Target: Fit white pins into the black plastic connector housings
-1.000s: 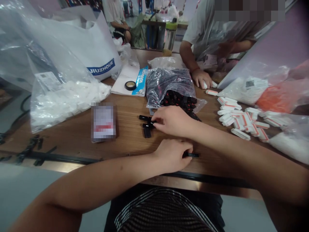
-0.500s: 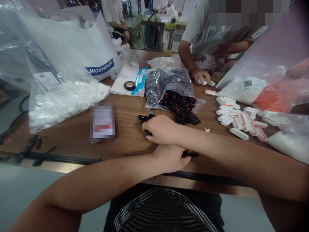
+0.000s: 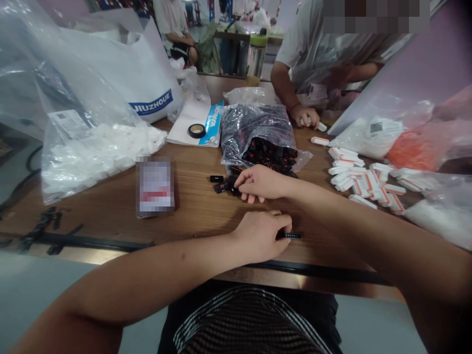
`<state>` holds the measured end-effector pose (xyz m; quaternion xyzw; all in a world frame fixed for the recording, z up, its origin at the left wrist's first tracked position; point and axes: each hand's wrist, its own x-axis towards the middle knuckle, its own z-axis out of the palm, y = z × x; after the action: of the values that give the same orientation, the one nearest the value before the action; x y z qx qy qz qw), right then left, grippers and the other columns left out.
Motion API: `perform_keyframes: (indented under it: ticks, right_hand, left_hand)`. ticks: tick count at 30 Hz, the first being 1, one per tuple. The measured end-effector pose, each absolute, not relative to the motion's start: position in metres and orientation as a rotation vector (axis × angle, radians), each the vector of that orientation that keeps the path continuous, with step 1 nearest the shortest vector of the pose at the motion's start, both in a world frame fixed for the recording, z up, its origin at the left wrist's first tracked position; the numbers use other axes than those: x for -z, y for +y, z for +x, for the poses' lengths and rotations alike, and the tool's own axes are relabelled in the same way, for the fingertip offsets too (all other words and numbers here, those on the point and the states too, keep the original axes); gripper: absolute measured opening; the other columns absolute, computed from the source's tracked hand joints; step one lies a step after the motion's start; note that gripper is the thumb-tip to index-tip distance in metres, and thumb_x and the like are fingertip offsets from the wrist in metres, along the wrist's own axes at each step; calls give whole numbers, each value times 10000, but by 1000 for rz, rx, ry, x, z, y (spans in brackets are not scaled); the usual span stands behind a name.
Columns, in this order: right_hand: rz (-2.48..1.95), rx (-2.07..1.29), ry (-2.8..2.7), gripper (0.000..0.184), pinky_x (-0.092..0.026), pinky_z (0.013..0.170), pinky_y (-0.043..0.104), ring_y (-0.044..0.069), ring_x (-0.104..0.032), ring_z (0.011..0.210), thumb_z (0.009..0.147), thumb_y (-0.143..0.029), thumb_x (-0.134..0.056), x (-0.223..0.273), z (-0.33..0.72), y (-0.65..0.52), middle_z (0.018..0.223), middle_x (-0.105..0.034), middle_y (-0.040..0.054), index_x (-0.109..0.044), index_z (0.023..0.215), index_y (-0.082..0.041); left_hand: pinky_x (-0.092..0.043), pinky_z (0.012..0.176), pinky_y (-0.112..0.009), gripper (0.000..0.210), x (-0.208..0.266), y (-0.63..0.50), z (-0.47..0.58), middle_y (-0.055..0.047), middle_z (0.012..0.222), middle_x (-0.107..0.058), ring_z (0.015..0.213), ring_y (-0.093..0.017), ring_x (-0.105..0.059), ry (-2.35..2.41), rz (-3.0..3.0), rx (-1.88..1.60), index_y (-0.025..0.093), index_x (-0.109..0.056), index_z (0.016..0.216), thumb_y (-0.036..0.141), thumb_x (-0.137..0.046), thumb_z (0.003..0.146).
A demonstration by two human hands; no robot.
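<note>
Black and slim, with dots along its face, a small stick (image 3: pixel 293 236) pokes out from the curled left hand (image 3: pixel 262 237), held between thumb and fingers low over the wooden table (image 3: pixel 191 214), close to the front edge. Just beyond it I see the right hand (image 3: pixel 264 182), its fingers loosely bent and their tips at a little cluster of black pieces (image 3: pixel 222 187); whether they pinch one, I can't tell from here. One short black block (image 3: pixel 216 178) lies right beside that cluster. Behind the right hand sits a clear bag (image 3: pixel 254 118), its mouth facing the worker and showing a pile of black parts (image 3: pixel 271 151) marked in orange-red. Over to the right, white pieces (image 3: pixel 372 182) with orange outlines lie heaped, and across the table a co-worker's hand (image 3: pixel 309 117) rests over something white. On the left, a roll of black tape (image 3: pixel 196 130) sits on a booklet (image 3: pixel 179 127), near a big bag of white parts (image 3: pixel 110 152).
</note>
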<state>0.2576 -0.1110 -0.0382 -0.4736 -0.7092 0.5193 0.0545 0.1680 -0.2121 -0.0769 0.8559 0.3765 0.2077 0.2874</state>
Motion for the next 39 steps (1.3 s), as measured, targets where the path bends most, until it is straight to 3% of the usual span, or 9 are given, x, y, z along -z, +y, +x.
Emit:
perform_keyframes:
  ticks: [6,11,17,27,31,34,37,39]
  right_hand:
    - [-1557,-1177,-2227,184,-454,467,207,107,-610,502,761,-123,-553,40,263,-113,674,-702,41,-684,891,-125]
    - [-1354,-870,-2440,167,-443,587,226,114,-615,610,740,-149,-571,38,256,-116,710,-719,28,-738,754,-155]
    - [-1414,-531,-2467,228,-430,640,266,147,-606,644,706,-148,-597,33,254,-96,713,-708,47,-748,876,-133]
    - [-1275,-688,-2550,211,-413,666,251,127,-592,681,737,-151,-569,34,229,-112,748,-720,38,-754,839,-144]
    - [-1297,-652,-2355,223,-418,698,244,122,-599,732,800,-200,-552,-1,284,-122,812,-724,25,-758,866,-146]
    - [-1542,-508,-2375,217,-407,656,249,124,-576,685,813,-297,-568,-20,359,-145,731,-699,-2,-747,783,-179]
    - [-1970,-391,-2313,219,-376,572,266,129,-555,594,784,-361,-602,-13,430,-182,615,-659,-1,-726,693,-205]
    - [-2082,-409,-2255,228,-388,576,278,142,-573,598,788,-393,-602,3,461,-207,647,-680,13,-733,734,-214]
  left_hand:
    - [-376,591,-283,103,75,-212,167,20,851,-652,684,-148,-576,1025,2282,-519,220,-621,864,289,-662,799]
    - [-384,596,-281,105,75,-213,167,15,869,-654,695,-151,-584,1028,2279,-502,224,-621,877,296,-657,808]
    - [-378,600,-287,105,74,-212,167,33,855,-647,715,-152,-590,1012,2294,-514,229,-608,862,296,-661,800]
    - [-328,538,-265,69,72,-213,167,32,734,-611,569,-115,-500,1064,2210,-508,221,-625,820,256,-671,782]
    - [-359,562,-260,75,71,-212,168,30,777,-608,579,-110,-502,1073,2191,-487,218,-621,834,259,-667,791]
    - [-363,577,-263,84,69,-212,169,28,775,-593,609,-120,-507,1064,2201,-455,213,-610,833,259,-667,791]
    - [-363,594,-262,79,68,-212,170,27,765,-585,640,-130,-516,1059,2206,-442,214,-603,841,257,-654,799]
    - [-360,600,-261,78,69,-212,171,26,774,-584,647,-129,-518,1064,2205,-437,215,-605,846,259,-650,800]
